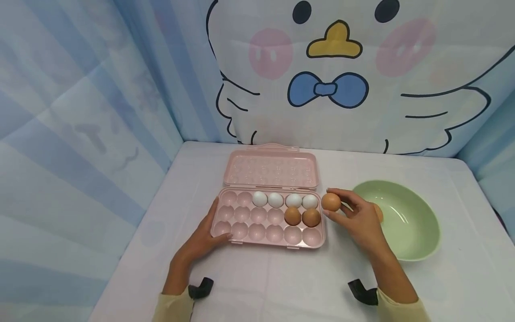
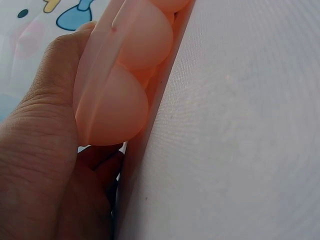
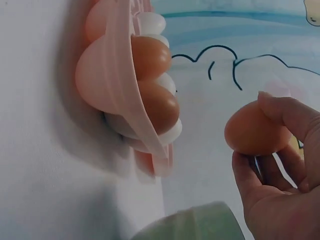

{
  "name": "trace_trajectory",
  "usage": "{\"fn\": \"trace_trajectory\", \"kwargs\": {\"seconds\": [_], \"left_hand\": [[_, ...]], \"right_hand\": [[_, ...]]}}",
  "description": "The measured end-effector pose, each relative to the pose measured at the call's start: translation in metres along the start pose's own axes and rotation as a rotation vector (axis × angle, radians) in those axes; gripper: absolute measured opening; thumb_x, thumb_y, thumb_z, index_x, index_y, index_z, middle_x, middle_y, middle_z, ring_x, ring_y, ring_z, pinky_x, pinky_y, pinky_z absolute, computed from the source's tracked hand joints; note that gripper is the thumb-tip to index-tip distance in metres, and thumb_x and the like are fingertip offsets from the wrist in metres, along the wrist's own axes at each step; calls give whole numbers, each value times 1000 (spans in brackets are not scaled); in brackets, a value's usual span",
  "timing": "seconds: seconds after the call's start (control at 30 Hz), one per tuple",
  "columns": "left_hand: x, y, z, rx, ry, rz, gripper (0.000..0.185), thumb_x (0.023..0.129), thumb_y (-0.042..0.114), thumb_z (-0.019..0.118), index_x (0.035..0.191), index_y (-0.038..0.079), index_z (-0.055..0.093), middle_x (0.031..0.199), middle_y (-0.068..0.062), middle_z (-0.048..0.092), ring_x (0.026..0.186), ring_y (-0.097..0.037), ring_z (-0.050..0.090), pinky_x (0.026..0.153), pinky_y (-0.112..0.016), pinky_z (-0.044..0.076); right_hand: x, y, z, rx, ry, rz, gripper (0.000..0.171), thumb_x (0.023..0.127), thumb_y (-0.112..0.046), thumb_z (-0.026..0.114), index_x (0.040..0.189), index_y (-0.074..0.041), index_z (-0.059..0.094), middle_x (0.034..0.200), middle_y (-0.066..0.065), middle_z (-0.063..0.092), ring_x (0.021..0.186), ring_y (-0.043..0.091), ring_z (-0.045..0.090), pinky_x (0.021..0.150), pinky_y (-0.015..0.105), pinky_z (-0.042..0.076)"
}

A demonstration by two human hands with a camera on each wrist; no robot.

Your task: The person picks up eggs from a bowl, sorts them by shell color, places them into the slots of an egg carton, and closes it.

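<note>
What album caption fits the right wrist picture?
A right hand holds an oval brown egg near a pink plastic egg tray.

On table [image 1: 281, 286]: egg-carton base [image 1: 275, 233], six eggs [image 1: 292, 216] in it toward 2 o'clock; lid [image 1: 271, 169] at 12; bowl [image 1: 412, 223] at 3 o'clock, one egg [image 1: 379, 213] inside.

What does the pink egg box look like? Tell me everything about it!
The pink egg box looks like plastic and sits on the white table, its lid open at the back. It has three rows of six round cups. Four white eggs fill the right of the back row, and two brown eggs the right end of the middle row; the other twelve cups are empty. The left hand holds its left end.
</note>
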State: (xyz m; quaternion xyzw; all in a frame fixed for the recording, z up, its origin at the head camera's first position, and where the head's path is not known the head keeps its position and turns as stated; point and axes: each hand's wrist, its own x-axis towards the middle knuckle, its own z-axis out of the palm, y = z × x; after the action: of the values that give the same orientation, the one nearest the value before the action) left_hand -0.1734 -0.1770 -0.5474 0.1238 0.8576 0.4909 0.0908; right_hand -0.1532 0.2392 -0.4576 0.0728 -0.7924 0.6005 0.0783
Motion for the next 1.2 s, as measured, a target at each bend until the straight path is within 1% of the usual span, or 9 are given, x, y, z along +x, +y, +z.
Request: {"fn": "trace_trajectory", "kwargs": {"seconds": [0.1, 0.17, 0.37, 0.47, 0.63, 0.77, 0.9, 1.07, 1.2], "left_hand": [[0, 0, 0, -2, 1, 5, 118, 86, 42, 82, 167, 33, -2, 172, -1, 14, 155, -25, 17, 121, -54, 15], [0, 1, 0, -6, 1, 9, 118, 86, 41, 83, 167, 33, -2, 172, 1, 14, 155, -24, 17, 122, -54, 15], [1, 2, 0, -6, 5, 28, 116, 87, 42, 82, 168, 31, -1, 172, -2, 13, 156, -26, 16, 121, -55, 15], [1, 1, -1, -12, 8, 42, 115, 88, 41, 81, 168, 29, -1, 172, -4, 12, 156, -29, 16, 121, -56, 14], [1, 1, -1, -18, 9, 49, 115, 88, 39, 81, 168, 29, 0, 172, -5, 12, 156, -29, 16, 121, -57, 14], [0, 1, 0, -6, 4, 36, 116, 88, 41, 81, 167, 32, -2, 172, -2, 12, 156, -26, 16, 121, -54, 15], [1, 1, 1, -4, 2, 45, 116, 87, 41, 82, 167, 33, -2, 172, 1, 13, 155, -24, 17, 121, -53, 16], [1, 0, 0, -10, -2, 54, 116, 87, 38, 82, 168, 31, -2, 172, 2, 13, 155, -22, 17, 122, -52, 16], [2, -1, 1, -17, -1, 63, 116, 88, 38, 82, 168, 31, -1, 172, 1, 13, 155, -23, 17, 122, -53, 15]], "right_hand": [[3, 1, 7, 44, -40, -13, 52, 85, 2, 84, 133, 2, 63, 135, 15, 60, 123, 16, 56, 104, 22, 44], [4, 1, 12, 48, -55, -19, 53, 84, 2, 84, 133, 2, 63, 134, 14, 60, 123, 16, 56, 103, 23, 45], [11, 2, 31, 85, -77, -27, 53, 84, -1, 86, 132, -1, 65, 131, 12, 63, 120, 20, 59, 100, 26, 49], [15, 2, 43, 129, -117, -16, 55, 83, -2, 87, 133, 0, 65, 129, 13, 64, 116, 22, 64, 96, 28, 53], [18, 3, 63, 222, -163, 4, 56, 81, 6, 85, 132, 3, 64, 129, 18, 61, 110, 27, 67, 92, 32, 56], [17, 6, 77, 235, -167, -7, 55, 79, 11, 84, 130, 4, 65, 129, 21, 60, 111, 31, 66, 92, 34, 56], [17, 10, 87, 210, -145, -34, 55, 78, 11, 85, 128, 6, 65, 126, 21, 62, 114, 33, 64, 94, 33, 55], [14, 16, 100, 174, -65, -68, 52, 77, 7, 88, 125, 2, 68, 124, 15, 65, 116, 28, 63, 97, 29, 52], [11, 22, 109, 90, -18, -148, 53, 76, 3, 91, 124, -2, 70, 122, 11, 68, 113, 25, 65, 94, 30, 54]]}}
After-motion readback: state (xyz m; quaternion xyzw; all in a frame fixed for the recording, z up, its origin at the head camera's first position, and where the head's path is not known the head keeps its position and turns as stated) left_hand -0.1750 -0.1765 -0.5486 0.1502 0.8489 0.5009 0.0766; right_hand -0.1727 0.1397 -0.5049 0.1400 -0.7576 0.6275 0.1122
